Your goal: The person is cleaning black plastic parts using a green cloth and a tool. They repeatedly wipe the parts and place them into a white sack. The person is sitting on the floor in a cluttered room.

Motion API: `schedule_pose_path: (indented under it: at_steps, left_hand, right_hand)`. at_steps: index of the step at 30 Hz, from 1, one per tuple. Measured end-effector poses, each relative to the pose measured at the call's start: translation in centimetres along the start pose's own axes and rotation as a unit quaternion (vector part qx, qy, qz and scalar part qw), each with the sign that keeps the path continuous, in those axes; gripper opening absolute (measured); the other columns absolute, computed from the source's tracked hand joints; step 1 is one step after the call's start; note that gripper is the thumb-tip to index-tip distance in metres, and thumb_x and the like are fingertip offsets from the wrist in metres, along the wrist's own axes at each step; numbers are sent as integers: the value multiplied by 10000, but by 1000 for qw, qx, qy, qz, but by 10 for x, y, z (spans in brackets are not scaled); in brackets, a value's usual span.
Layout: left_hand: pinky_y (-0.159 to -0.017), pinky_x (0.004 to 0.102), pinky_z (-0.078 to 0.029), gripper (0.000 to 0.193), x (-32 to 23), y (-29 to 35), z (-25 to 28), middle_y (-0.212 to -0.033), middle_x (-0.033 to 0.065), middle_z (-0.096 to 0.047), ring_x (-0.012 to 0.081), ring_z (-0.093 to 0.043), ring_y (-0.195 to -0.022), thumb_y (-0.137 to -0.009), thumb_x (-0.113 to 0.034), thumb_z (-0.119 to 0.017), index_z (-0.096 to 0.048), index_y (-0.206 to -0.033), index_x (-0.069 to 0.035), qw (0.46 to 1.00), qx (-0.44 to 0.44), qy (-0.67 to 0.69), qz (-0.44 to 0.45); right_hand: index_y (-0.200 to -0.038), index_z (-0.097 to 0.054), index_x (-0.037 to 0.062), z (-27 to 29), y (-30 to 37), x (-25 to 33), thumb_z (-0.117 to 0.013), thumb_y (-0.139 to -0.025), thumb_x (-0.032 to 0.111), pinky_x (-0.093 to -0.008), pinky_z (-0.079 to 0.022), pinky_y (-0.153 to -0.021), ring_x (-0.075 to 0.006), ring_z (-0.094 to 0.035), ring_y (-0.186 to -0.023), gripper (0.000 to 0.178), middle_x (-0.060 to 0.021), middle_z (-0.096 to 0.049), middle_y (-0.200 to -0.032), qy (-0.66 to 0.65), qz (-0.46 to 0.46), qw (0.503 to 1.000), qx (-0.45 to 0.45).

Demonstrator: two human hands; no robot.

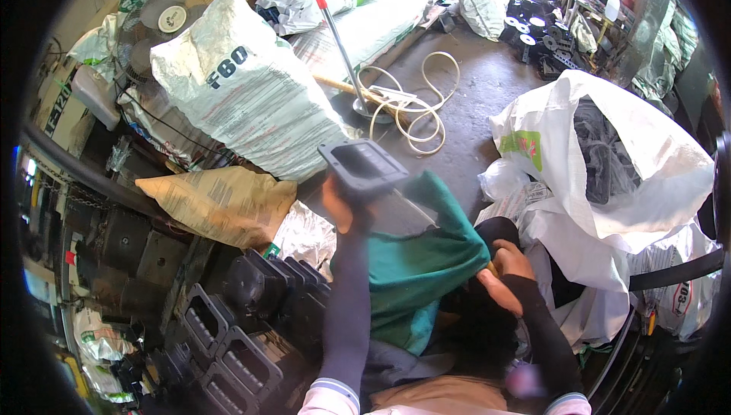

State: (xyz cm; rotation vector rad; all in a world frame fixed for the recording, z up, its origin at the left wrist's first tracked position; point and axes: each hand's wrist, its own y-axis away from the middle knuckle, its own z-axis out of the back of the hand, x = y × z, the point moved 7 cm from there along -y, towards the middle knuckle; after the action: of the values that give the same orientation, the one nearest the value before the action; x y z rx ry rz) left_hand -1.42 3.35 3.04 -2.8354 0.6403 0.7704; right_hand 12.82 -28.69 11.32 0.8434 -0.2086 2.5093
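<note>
My left hand [340, 205] is raised over my lap, its fingers closed round a dark grey plastic housing [369, 169]. The housing is hollow and rectangular, with a wide flange round its opening. Across my lap and knee is draped a green cloth [415, 259]. My right hand [509, 272] is closed beside the cloth's right edge. A small yellow bit shows between its fingers; the rest of what it holds is hidden. Left of my left forearm, several similar black plastic housings [242, 365] are stacked.
An open white sack [525, 122] of black parts stands at the right. Full white sacks [244, 87], a brown paper sack [221, 205] and a fan [169, 19] are at the left. A coiled cream hose [415, 141] and a red-handled pole [335, 34] are ahead; black parts [537, 30] lie farther back.
</note>
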Motion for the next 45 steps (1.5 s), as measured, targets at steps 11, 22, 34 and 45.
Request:
schedule_pose_path:
  at_steps: [11, 22, 34, 45]
  left_hand:
    - [-889, 526, -510, 541, 4, -6, 4, -1277, 199, -546, 355, -579, -1142, -916, -340, -515, -473, -1356, -27, 992, 99, 76, 24]
    - [-920, 592, -470, 611, -10, -2, -14, -1383, 141, -499, 372, -520, -1227, -946, -553, -354, -464, -1414, -178, 972, 226, 45, 52]
    - [-922, 548, -484, 598, 12, -33, 19, -1280, 143, -575, 347, -562, -1171, -947, -507, -441, -500, -1366, -85, 986, 151, 68, 35]
    - [-534, 355, -498, 404, 19, -14, 21, -849, 182, -662, 237, -647, -639, -627, 0, -874, -653, -944, 116, 919, 278, 252, 125]
  right_hand:
    - [-1138, -546, 13, 79, 26, -26, -646, -820, 211, -471, -514, -694, -423, -637, -753, 388, -250, -652, -852, 46, -179, 981, 52]
    - [-1272, -520, -4, 183, 78, 13, -587, -807, 99, -263, -516, -640, -209, -674, -911, 481, -146, -686, -1036, -320, -137, 936, 55]
    - [-1197, -560, 51, 82, -28, 78, -654, -912, 259, -411, -528, -693, -336, -692, -766, 365, -170, -673, -829, -84, 114, 988, 60]
    - [-1049, -546, 39, -9, -52, 93, -668, -907, 294, -490, -492, -634, -423, -645, -697, 316, -228, -641, -732, -49, 72, 989, 118]
